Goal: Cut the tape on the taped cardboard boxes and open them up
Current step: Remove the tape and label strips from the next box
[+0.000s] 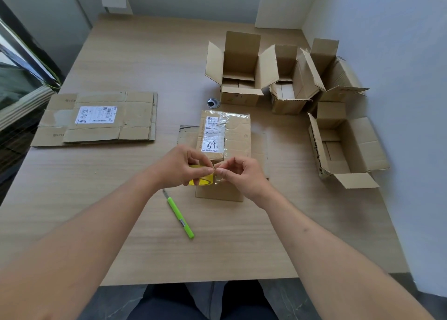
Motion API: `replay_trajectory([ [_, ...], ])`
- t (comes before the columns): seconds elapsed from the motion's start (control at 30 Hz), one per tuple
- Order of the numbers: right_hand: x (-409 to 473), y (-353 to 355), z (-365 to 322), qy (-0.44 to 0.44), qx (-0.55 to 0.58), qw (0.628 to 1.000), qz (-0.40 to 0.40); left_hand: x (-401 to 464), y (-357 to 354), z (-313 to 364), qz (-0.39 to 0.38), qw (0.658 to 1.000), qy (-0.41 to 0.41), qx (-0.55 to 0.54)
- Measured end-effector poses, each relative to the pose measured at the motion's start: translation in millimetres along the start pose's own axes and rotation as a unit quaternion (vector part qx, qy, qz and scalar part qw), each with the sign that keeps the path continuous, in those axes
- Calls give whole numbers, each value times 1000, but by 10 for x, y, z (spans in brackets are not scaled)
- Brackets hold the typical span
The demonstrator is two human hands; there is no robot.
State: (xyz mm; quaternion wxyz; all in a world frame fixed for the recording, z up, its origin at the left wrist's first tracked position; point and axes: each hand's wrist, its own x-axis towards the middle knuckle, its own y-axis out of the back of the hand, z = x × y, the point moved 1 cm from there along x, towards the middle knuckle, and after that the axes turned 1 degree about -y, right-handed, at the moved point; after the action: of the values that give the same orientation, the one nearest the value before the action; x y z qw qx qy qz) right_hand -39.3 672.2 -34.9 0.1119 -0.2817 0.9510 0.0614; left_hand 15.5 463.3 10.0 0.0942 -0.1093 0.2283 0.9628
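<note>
Pale wood-grain counter [150, 61] fills the view, set against white walls. Just above its middle, the left hand [180, 166] curls its grip round a yellow roll of clear tape [202, 177], while the right hand [242, 174] pinches the loose clear end of that tape between thumb and forefinger; the two sets of fingertips nearly touch. Directly beyond and beneath both hands lies a flat, closed brown cardboard box with a white shipping label [223, 136], its long axis running away from the person, its flaps partly spread under it. Below the left hand, nearer the person, a slim green utility knife [180, 217] lies on the counter, blade end pointing up towards that hand, its length slanting down to the right. Well to the left of the left hand sits a flattened labelled cardboard sheet [96, 117]. Beyond and to the right of the right hand stand four opened brown cardboard boxes [238, 70], flaps up. A small round metal grommet [213, 102] sits just past the closed box.
</note>
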Motion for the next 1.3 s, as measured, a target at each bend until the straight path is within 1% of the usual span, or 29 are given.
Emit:
replay_trajectory([
  [0.1,-37,-57,-30,-32,37,998,25,-27,3,-9,-5,1000,12,-7],
  [0.17,-36,-64,-36,-37,29,998,52,-37,1,-20,-33,998,39,-45],
  [0.23,-16,-59,-12,-26,-32,997,65,-42,12,-34,-76,994,66,-37],
  [0.3,-8,-53,11,-11,-120,991,63,-26,39,-60,-112,989,90,30],
  [0.33,-10,-49,18,-8,-149,987,65,-14,58,-71,-118,985,105,75],
  [0.37,-14,-48,12,-9,-168,983,71,1,82,-84,-114,978,121,124],
  [0.43,-8,-47,-15,-16,-194,977,87,25,138,-112,-75,965,138,212],
  [0.5,21,-33,-48,-28,-206,972,110,25,175,-112,-39,959,115,254],
  [0.53,39,-17,-66,-32,-218,967,126,24,178,-117,-42,965,100,237],
  [0.6,67,53,-94,-43,-246,955,157,15,169,-132,-79,982,84,152],
  [0.63,69,97,-93,-48,-254,952,165,18,174,-148,-94,983,80,133],
  [0.67,63,137,-88,-50,-263,948,171,35,194,-173,-94,982,78,146],
  [0.7,43,167,-85,-51,-272,945,175,61,221,-207,-81,977,83,182],
  [0.77,16,214,-81,-51,-273,943,186,107,300,-248,-23,957,114,265],
  [0.8,5,226,-79,-51,-271,943,188,119,338,-249,3,948,123,293],
  [0.83,-5,234,-81,-52,-276,941,190,130,363,-241,14,945,118,305],
  [0.87,-13,243,-82,-53,-285,937,196,145,375,-237,6,949,107,297],
  [0.93,-19,288,-81,-61,-296,930,211,157,358,-219,-48,963,92,250],
  [0.97,-23,318,-84,-65,-297,929,214,160,347,-221,-74,964,93,237],
  [1.0,-28,343,-83,-68,-299,927,214,177,348,-242,-82,961,92,247],
  [1.07,-28,380,-95,-73,-305,926,211,226,379,-296,-56,945,100,305],
  [1.17,0,412,-70,-75,-314,924,206,296,402,-414,-24,939,113,323],
  [1.3,47,451,51,-84,-332,912,226,408,320,-468,-34,928,92,360],
])
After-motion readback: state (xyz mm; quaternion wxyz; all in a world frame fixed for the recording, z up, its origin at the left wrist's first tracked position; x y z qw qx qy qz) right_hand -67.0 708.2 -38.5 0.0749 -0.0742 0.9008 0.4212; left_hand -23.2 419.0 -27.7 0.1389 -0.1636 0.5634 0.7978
